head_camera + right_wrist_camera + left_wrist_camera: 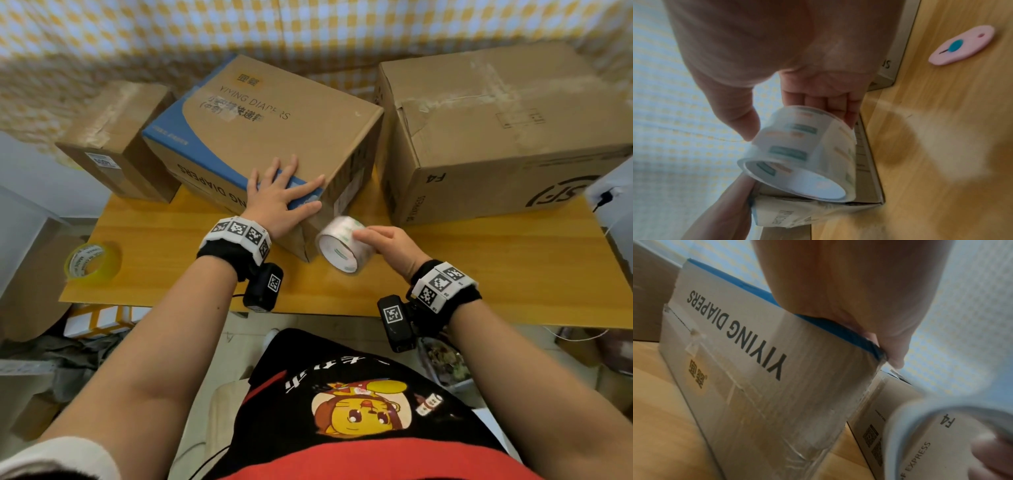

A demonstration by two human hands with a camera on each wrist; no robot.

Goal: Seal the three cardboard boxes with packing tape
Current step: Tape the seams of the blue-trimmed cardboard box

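Note:
Three cardboard boxes stand on the wooden table [479, 274]: a small one [116, 137] at the left, a diaper box [274, 130] with blue print in the middle, and a large one [507, 130] at the right. My left hand [284, 198] lies flat with spread fingers on the diaper box's near top corner [877, 348]. My right hand [387, 243] grips a roll of clear packing tape [342, 243] just off that corner, thumb and fingers around the roll [803, 154]. Clear tape shows on the box's near side [797, 402].
A yellowish tape roll [92, 262] lies at the table's left front edge. A pink oval cutter [962, 47] rests on the table to the right of my right hand. Clutter and more boxes sit on the floor at both sides.

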